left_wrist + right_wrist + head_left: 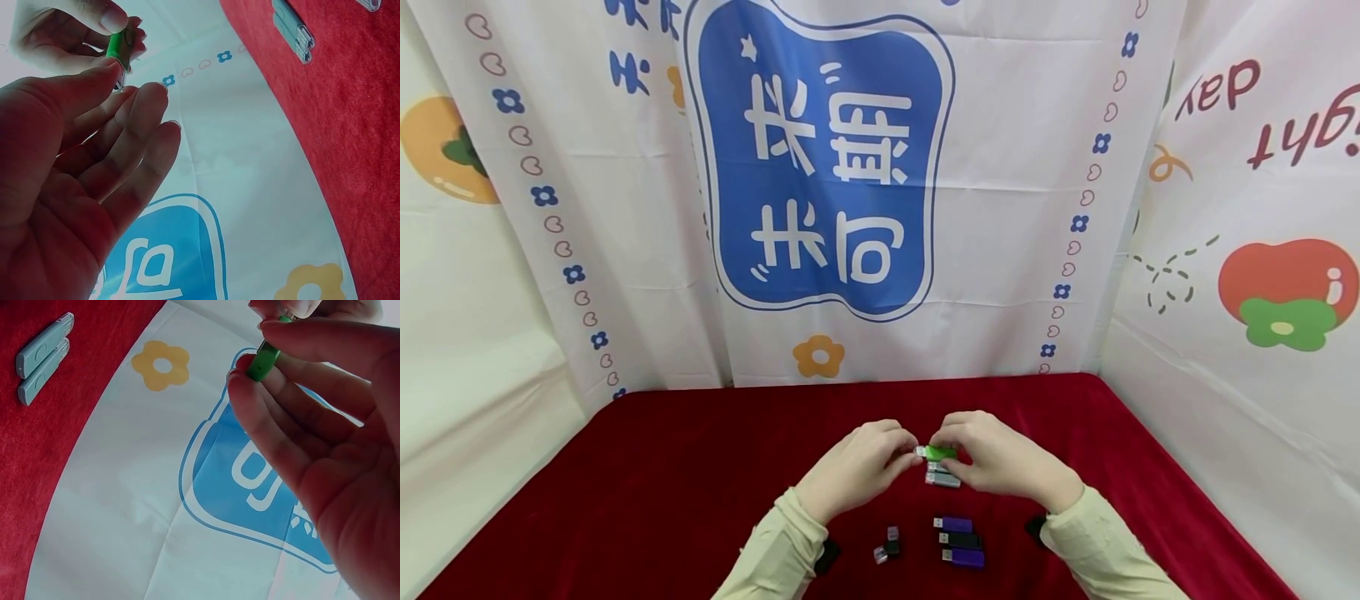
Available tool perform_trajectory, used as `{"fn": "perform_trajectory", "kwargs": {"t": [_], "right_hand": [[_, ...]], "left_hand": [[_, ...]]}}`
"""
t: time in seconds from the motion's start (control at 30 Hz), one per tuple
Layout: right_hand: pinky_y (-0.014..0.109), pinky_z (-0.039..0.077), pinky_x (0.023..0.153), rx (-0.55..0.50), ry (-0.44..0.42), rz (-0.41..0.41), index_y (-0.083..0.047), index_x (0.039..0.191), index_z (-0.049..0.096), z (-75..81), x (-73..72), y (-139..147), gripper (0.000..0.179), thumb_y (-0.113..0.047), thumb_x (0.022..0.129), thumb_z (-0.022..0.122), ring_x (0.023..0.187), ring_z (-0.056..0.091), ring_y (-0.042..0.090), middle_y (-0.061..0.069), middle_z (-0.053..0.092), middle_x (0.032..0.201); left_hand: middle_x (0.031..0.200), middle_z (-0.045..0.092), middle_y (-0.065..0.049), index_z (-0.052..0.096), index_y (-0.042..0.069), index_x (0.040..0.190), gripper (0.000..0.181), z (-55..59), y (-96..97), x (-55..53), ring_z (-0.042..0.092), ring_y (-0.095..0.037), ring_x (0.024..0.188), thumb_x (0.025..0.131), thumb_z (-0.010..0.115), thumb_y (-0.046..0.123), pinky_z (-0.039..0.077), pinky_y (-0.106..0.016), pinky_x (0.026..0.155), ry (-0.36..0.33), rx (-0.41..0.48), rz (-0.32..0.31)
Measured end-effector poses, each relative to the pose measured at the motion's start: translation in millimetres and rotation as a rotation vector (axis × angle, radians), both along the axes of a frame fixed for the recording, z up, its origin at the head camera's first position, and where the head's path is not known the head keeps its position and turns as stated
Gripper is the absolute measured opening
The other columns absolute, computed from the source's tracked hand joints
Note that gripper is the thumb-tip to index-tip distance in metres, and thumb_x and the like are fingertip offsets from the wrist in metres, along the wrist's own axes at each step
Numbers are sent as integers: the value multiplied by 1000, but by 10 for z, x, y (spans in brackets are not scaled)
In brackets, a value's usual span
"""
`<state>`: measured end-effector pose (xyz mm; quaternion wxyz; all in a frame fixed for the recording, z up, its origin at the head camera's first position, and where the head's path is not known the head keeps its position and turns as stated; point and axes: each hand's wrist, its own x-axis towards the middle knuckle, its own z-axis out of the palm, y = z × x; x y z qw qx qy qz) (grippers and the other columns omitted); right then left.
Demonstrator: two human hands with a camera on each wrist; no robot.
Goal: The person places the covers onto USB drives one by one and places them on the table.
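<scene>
Red tablecloth (700,467) under the work; white printed curtain (1000,167) behind and at the sides. Green USB stick (942,453) is off the cloth, held between both hands near the grey pair.

Right hand (1003,457): thumb and fingers clamped on the green body. Left hand (857,467): thumb and fingertip together on the narrow end, remaining fingers extended. Probable reason for the grip: one hand steadies the body while the other has the small end to itself.

Two grey USB sticks (40,351) lie side by side, ends pointing alike. Nearer the person, a black USB stick (964,541) lies between two purple USB sticks (967,558); the common direction looks deliberate, presumably for order. Small clear-and-black pieces (892,547) lie left of that row, too small to identify.

View differences: only the head view gives the purple-black row. Right wrist view resolves the clear tips and oval marks on the grey pair, and the green stick's rounded butt. Capped or bare end on the green one: cannot tell.
</scene>
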<state>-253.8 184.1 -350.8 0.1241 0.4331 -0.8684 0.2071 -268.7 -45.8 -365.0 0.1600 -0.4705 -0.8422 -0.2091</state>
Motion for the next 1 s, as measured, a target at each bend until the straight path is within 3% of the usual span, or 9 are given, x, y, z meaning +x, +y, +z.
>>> {"fn": "perform_trajectory", "kwargs": {"t": [0.47, 0.83, 1.0], "right_hand": [[18, 52, 72, 8, 47, 57, -2, 101, 76, -25, 0, -25, 18, 3, 83, 75, 81, 61, 6, -1, 65, 92], [16, 50, 73, 47, 71, 54, 0, 105, 76, -16, 22, -32, 19, 1, 85, 75, 83, 61, 10, 1, 65, 93], [16, 50, 73, 61, 48, 53, 0, 104, 76, -10, 13, -31, 19, 0, 85, 75, 82, 61, 8, 0, 66, 92]], "left_hand": [[87, 63, 2, 74, 6, 97, 10, 1, 4, -8, 58, -4, 77, 93, 71, 14, 47, -12, 69, -7, -14, -32], [82, 59, 1, 73, 5, 97, 8, -20, 22, -26, 54, -4, 71, 94, 69, 12, 44, -10, 65, 41, -23, -63], [83, 60, 1, 74, 4, 98, 10, -48, 26, -40, 54, -3, 72, 94, 69, 12, 44, -9, 65, 23, -28, -71]]}}
